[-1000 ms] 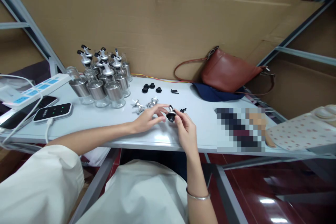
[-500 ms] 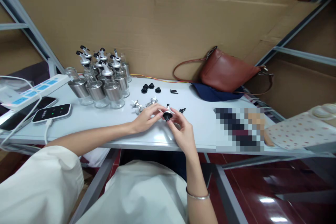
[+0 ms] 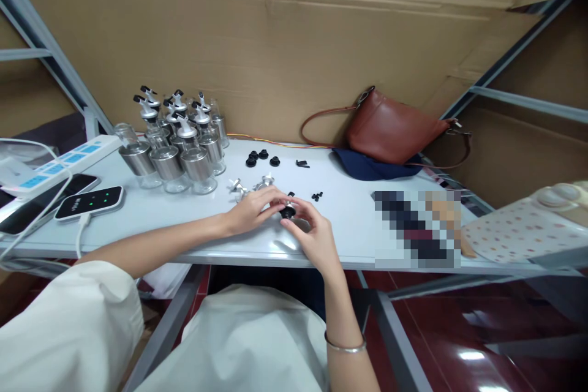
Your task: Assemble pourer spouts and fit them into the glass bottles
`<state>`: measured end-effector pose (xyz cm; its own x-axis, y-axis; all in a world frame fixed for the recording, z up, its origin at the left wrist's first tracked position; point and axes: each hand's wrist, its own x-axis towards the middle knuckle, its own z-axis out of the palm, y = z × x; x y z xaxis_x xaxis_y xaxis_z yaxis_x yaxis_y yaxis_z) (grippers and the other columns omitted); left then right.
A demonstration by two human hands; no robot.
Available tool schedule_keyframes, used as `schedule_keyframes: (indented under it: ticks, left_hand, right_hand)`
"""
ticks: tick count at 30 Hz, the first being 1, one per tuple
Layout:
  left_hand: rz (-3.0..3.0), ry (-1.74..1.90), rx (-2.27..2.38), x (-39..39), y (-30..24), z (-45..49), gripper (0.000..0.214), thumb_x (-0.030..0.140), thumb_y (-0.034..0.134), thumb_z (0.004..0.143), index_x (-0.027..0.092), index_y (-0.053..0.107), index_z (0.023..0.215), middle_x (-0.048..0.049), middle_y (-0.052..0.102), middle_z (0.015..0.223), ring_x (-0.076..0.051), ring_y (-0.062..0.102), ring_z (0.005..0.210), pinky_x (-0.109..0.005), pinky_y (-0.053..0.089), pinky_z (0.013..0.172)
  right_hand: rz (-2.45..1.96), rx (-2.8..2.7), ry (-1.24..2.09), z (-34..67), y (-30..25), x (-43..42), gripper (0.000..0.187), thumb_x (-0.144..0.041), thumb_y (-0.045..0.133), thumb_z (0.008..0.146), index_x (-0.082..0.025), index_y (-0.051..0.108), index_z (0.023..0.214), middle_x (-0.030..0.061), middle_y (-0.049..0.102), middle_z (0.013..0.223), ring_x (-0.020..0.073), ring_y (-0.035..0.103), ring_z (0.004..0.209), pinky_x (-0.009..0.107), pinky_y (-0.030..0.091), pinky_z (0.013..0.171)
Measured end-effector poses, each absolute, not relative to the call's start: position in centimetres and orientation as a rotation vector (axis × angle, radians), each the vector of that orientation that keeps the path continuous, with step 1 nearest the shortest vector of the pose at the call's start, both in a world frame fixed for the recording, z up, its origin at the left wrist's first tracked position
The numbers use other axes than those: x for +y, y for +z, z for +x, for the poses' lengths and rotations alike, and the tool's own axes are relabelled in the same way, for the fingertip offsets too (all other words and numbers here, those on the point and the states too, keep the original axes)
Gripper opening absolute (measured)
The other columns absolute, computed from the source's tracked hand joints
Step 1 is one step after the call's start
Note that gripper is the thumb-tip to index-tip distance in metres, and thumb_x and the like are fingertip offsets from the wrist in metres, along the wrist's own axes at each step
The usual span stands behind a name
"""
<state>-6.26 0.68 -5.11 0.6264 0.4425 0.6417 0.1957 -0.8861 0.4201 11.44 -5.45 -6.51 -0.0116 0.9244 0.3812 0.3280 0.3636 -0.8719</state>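
Note:
Between my hands, just above the near part of the table, is a pourer spout (image 3: 288, 212) with a black stopper and a silvery upper part. My left hand (image 3: 252, 209) pinches it from the left. The fingers of my right hand (image 3: 315, 226) close round it from the other side, covering part of it. Beyond my left hand lie silvery spout pieces (image 3: 265, 181). Farther back sit several black rubber stoppers (image 3: 274, 161) and some thin black caps (image 3: 302, 163). A few tiny black parts (image 3: 316, 196) lie right of my fingers.
Several glass and steel bottles (image 3: 168, 166), many with spouts, stand at the back left. A power strip (image 3: 68, 162), a phone (image 3: 50, 202) and a white-cabled device (image 3: 90, 203) lie left. A brown bag (image 3: 390, 128) rests on a navy cap (image 3: 367, 166); cardboard (image 3: 275, 67) walls the back.
The spout has tipped, its upright silvery stem now mostly hidden by my fingers. Both hands stay around it, the right fingers reaching further over its top. The view has shifted slightly.

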Motion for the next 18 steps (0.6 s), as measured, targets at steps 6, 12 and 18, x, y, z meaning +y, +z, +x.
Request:
schedule_keyframes:
  ticks: [6, 12, 18]
  left_hand:
    - [2.837, 1.143, 0.386, 0.9, -3.9, -6.7, 0.018, 0.021, 0.046, 0.094, 0.016, 0.059, 0.106, -0.0077, 0.068, 0.092, -0.015, 0.065, 0.083, -0.027, 0.051, 0.073]
    - [2.897, 1.585, 0.936, 3.6, 2.5, -11.2, 0.018, 0.021, 0.048, 0.091, 0.021, 0.058, 0.106, -0.0061, 0.068, 0.099, -0.019, 0.063, 0.094, -0.035, 0.050, 0.083]
    - [2.381, 1.919, 1.847, 4.0, 4.7, -18.4, 0.047, 0.023, 0.064, 0.080, 0.013, 0.044, 0.122, -0.0111, 0.052, 0.124, -0.025, 0.047, 0.115, -0.050, 0.041, 0.100]
  right_hand:
    - [-1.076, -1.573, 0.660, 11.5, -6.5, -5.4, 0.016, -0.027, 0.061, 0.084, -0.023, 0.065, 0.100, 0.0047, 0.068, 0.098, 0.0181, 0.062, 0.089, 0.033, 0.049, 0.082]
    - [-1.103, -1.433, 0.630, 11.5, -6.8, -5.4, 0.014, -0.025, 0.055, 0.086, -0.023, 0.062, 0.099, 0.0055, 0.065, 0.103, 0.0188, 0.061, 0.094, 0.033, 0.048, 0.083]
    - [-1.084, -1.345, 0.596, 11.8, -6.8, -5.4, 0.015, -0.028, 0.050, 0.089, -0.023, 0.061, 0.098, 0.0059, 0.064, 0.102, 0.0194, 0.059, 0.097, 0.034, 0.046, 0.083]
